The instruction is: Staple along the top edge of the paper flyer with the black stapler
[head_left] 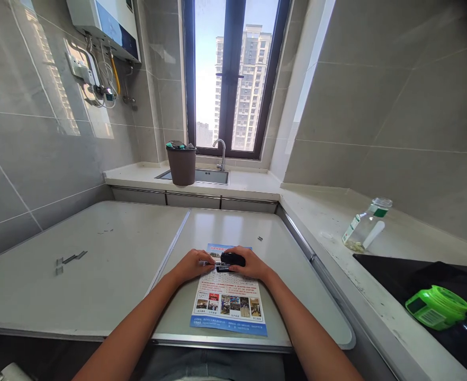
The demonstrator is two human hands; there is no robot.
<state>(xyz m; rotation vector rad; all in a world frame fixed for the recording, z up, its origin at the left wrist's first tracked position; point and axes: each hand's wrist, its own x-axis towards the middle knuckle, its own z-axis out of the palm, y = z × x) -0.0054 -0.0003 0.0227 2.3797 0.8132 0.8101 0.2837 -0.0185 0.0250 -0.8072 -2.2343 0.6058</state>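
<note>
A small black stapler [233,259] is between my two hands, above a printed flyer [228,296] with blue bands and small photos. My right hand [249,263] is closed around its right end, thumb below and fingers over the top. At the left end, my left hand [196,265] pinches with thumb and fingertips by the thin metal part. The stapler's upper and lower parts look spread apart. Whether a staple strip is between my left fingertips is too small to tell. Grey staple strips [70,259] lie on the left board, and a short one [260,238] lies beyond my right hand.
White boards [110,296] form the work surface, with a seam left of the flyer. A brown bin [181,165] stands by the sink [212,177]. On the right counter are a glass jar [362,227] and a green container [438,307].
</note>
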